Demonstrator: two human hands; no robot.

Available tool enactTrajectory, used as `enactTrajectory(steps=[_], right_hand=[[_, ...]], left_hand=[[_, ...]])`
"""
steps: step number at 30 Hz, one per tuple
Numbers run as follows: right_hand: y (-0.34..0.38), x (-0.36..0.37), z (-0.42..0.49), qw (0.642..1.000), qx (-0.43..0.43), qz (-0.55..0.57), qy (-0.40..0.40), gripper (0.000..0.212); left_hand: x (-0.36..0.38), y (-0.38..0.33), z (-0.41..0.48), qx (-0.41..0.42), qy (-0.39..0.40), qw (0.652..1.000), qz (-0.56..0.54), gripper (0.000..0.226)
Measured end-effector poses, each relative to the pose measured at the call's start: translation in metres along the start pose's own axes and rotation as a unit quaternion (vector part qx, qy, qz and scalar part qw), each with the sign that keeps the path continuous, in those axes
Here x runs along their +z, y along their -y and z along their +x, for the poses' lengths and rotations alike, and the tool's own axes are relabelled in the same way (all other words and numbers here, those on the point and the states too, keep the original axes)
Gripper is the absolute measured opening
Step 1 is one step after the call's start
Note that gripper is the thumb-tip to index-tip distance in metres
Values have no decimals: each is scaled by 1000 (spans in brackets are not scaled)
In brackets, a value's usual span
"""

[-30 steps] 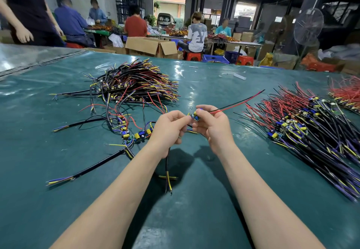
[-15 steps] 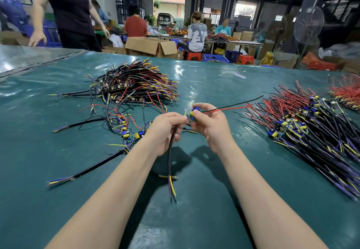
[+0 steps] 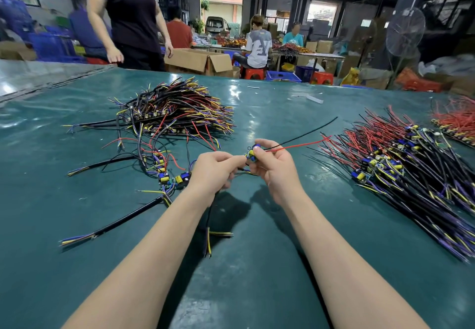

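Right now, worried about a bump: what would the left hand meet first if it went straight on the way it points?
Likely the small circuit board pinched in the right hand, just ahead of the left hand.

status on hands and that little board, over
Left hand gripping black cable. Right hand pinching small board, red and black leads trailing right. Loose boards close beside left hand.

Left hand (image 3: pixel 212 171) and right hand (image 3: pixel 276 174) are bare.
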State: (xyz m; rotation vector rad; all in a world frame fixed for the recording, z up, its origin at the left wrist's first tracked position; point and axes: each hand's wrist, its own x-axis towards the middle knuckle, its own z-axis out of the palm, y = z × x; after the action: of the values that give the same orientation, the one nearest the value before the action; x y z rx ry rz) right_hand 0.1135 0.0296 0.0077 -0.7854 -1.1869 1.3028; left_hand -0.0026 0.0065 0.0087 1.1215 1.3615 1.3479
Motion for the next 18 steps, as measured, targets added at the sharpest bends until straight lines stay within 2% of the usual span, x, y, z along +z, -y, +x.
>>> enactTrajectory(steps=[3,6,9,13,15,18], right_hand=[[0,1,-2,1000,10,21,4,18],[-1,2,-3,999,16,39,11,19],[-2,4,-3,997,41,71,8,17],[-8,8,-4,976,145,162,7,21],[-10,8,-4,976,170,136,6,20],[-9,2,-1,988,136,73,-3,20]], left_hand=[[-3,-1,2,-56,32,995,-80,17],[-5,-2,1,-80,48,991,-96,16],[-2,-2,0,-64,25,993,-99,19],[2,1,0,-23,0,997,-73,23],[1,1,-1,-36,23,997,-62,22],[-1,-1,-3,-106,83,985,-103,22]])
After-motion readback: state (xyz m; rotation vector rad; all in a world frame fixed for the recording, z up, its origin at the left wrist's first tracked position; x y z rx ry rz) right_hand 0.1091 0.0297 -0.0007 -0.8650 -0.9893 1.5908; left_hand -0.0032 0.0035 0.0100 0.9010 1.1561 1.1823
